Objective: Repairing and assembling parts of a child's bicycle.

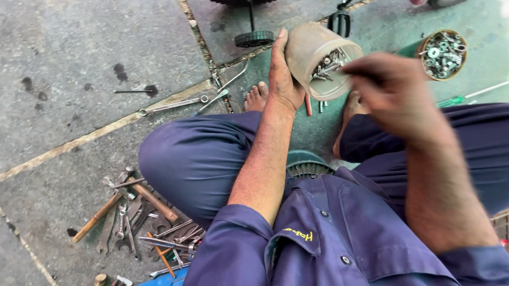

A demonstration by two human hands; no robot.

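Cup (pixel 313 50) of clear plastic, tilted with its mouth toward the person, is held from behind by the left hand (pixel 283 74) above the floor (pixel 65 54); many bolts (pixel 326 64) lie inside. Right hand (pixel 390 84) is at the cup's mouth, blurred, so I cannot tell its grip. One second tin (pixel 443 54) of nuts stands near, one pile of wrenches (pixel 136 220) well apart.
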